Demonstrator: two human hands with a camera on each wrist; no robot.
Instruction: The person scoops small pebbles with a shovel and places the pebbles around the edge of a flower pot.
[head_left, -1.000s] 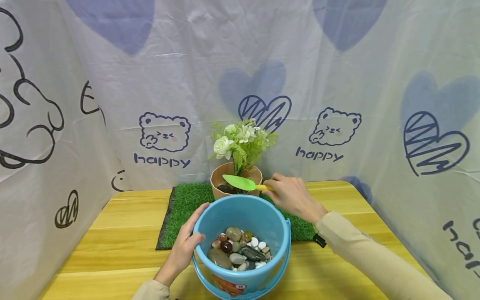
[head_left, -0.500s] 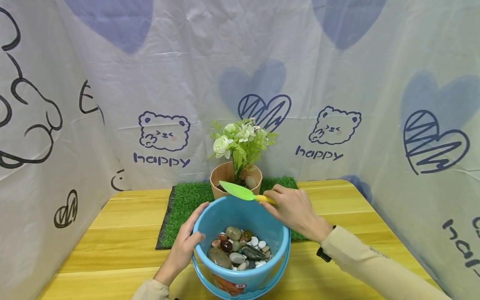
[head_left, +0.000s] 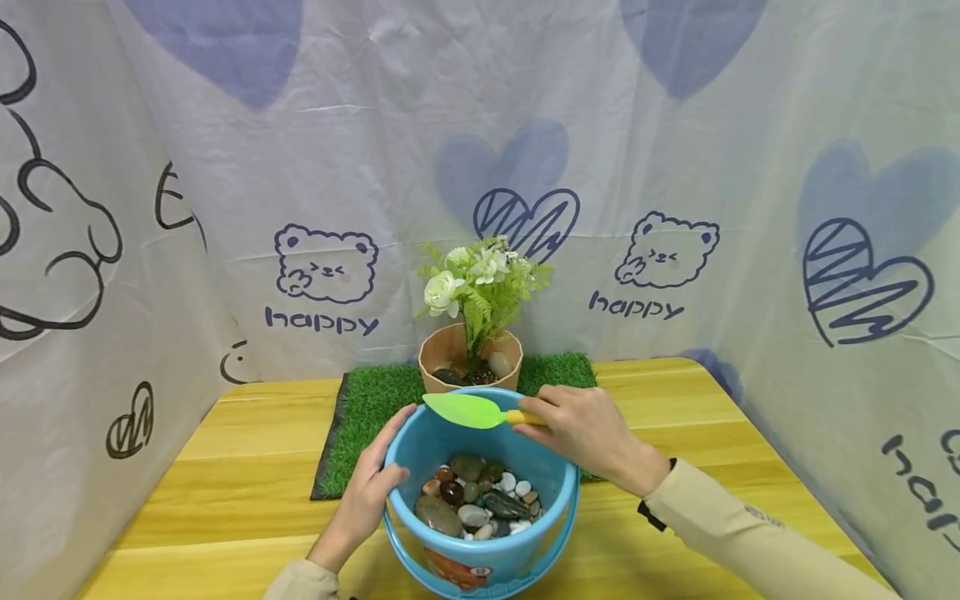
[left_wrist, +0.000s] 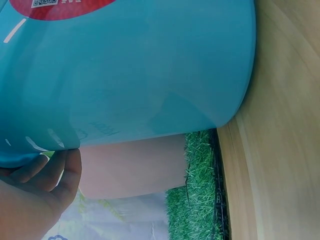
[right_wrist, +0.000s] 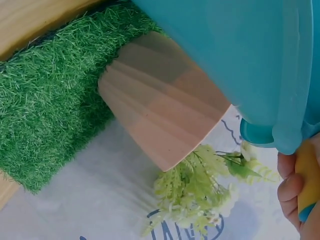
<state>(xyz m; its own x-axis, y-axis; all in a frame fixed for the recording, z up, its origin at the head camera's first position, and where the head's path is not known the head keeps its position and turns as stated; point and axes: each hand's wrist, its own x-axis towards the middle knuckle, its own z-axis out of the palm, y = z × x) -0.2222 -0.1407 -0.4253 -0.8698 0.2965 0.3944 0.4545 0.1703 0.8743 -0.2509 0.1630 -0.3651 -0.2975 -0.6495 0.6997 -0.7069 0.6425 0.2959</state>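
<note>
My left hand point(head_left: 366, 483) grips the left rim of a light blue bucket point(head_left: 525, 567), thumb over the edge and fingers along the outside. Inside lie several stones point(head_left: 474, 517), brown, grey, dark red and small white ones. My right hand point(head_left: 581, 427) holds a small garden trowel point(head_left: 465, 411) by its yellow handle. Its bright green blade points left over the far part of the bucket's mouth. In the right wrist view, fingers wrap the yellow handle point(right_wrist: 306, 175) beside the bucket's rim; the blade is hidden there.
Behind the bucket, a tan ribbed pot point(right_wrist: 165, 100) with white flowers point(head_left: 483, 279) and a few stones stands on a green artificial grass mat point(head_left: 382, 400). The wooden table point(head_left: 225, 467) is enclosed by printed white cloth point(head_left: 405, 208) at the back and sides.
The right hand has brought the trowel back from above the pot, down and nearer, over the bucket's mouth. A pale stone in the pot now shows. The left hand stays on the rim.
</note>
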